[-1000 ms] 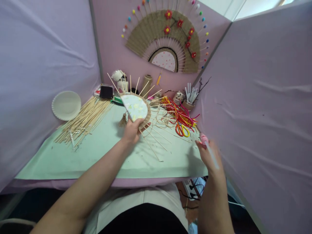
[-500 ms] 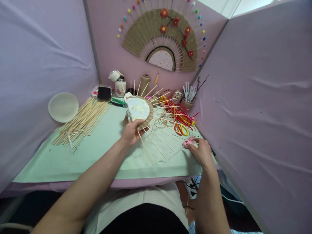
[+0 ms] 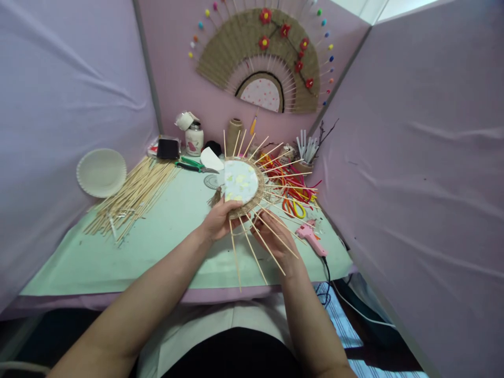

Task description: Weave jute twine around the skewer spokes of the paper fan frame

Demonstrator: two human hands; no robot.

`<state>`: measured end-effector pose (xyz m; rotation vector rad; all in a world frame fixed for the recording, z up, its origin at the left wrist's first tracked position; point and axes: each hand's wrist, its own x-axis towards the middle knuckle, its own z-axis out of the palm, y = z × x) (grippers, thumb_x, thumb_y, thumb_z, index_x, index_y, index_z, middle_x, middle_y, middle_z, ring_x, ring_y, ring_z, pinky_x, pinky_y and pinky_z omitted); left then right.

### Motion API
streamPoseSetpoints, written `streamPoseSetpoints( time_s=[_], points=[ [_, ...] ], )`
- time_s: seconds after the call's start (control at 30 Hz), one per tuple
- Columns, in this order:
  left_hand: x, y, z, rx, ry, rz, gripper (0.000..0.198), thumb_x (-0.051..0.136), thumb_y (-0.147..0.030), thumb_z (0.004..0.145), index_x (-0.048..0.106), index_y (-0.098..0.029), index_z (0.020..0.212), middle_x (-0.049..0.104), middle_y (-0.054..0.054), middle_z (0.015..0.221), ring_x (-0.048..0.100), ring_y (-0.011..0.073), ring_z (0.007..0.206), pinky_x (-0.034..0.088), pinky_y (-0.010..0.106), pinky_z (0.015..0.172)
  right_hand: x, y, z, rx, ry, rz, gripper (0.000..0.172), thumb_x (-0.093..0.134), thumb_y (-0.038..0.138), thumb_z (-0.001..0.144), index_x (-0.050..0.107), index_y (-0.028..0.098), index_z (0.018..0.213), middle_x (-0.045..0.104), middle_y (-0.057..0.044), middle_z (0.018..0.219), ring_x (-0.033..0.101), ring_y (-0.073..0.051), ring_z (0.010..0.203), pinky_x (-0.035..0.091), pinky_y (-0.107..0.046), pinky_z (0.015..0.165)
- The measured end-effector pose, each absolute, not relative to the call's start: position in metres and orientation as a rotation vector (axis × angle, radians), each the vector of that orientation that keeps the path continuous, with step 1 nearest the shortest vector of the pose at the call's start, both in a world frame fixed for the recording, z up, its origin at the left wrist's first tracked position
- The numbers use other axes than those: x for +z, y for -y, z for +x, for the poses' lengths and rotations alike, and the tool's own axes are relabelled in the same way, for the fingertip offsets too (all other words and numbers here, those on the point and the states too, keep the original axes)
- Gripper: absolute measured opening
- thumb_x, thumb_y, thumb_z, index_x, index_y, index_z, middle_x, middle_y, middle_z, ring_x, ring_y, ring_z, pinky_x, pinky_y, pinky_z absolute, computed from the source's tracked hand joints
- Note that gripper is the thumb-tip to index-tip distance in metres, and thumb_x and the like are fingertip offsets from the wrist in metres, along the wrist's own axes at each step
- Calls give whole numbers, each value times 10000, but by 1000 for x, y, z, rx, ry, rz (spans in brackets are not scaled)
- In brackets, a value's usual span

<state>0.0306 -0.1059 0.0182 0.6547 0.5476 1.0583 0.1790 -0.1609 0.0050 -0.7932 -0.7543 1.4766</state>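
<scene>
My left hand (image 3: 221, 219) is closed on the lower edge of a half-round fan (image 3: 241, 181), its thumb on the front. Pale patterned fabric covers the fan's centre, and a woven twine band (image 3: 260, 185) runs along the curve. Thin bamboo sticks (image 3: 289, 186) radiate from that band. Behind the lower sticks is my right hand (image 3: 271, 236), its fingers curled close to the band; what they hold, if anything, is hidden. A pink hot glue gun (image 3: 311, 236) lies on the table to the right of that hand. A brown tassel (image 3: 215, 196) shows at the fan's left.
Loose bamboo sticks (image 3: 129, 197) and a white plate (image 3: 101, 172) are at the left. Green-handled pliers (image 3: 192, 165), a white jar (image 3: 194, 139) and a twine spool (image 3: 235, 137) stand behind. Scissors (image 3: 294, 208) lie by red and yellow cords. A decorated fan (image 3: 224, 58) hangs on the back wall.
My right hand has let go of the glue gun and moved left to the fan's underside. The fan, in my left hand, has shifted right and turned slightly.
</scene>
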Motion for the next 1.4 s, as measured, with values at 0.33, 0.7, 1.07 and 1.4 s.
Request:
streamPoseSetpoints(
  time_s=[0.33,0.7,1.07,1.4],
  points=[
    [19,108,32,1053,-540,679,639,729,-138,665,563,-252,1271,726,27,1040,672,165,801,575,277,678,3,160,179,1542,723,-706,140,785,288,736,682,280,830,662,17,911,568,-134,765,478,-249,675],
    [18,107,32,1056,-569,687,648,743,-147,646,557,-238,1261,720,18,965,657,149,737,568,272,660,-2,163,187,1715,590,-617,217,824,229,703,637,216,813,641,38,801,565,-91,697,489,-204,647],
    [17,107,32,1062,-570,707,617,739,-164,650,567,-249,1237,716,11,973,651,153,754,546,278,678,4,170,187,1673,682,-700,160,732,252,748,575,225,737,554,22,762,526,-118,686,480,-242,656],
    [17,107,32,1045,-575,685,461,744,-160,652,608,-211,1090,707,2,918,634,127,717,555,264,675,1,170,187,1656,678,-683,204,750,264,717,554,221,750,501,29,780,488,-98,697,459,-200,651]
  ],
)
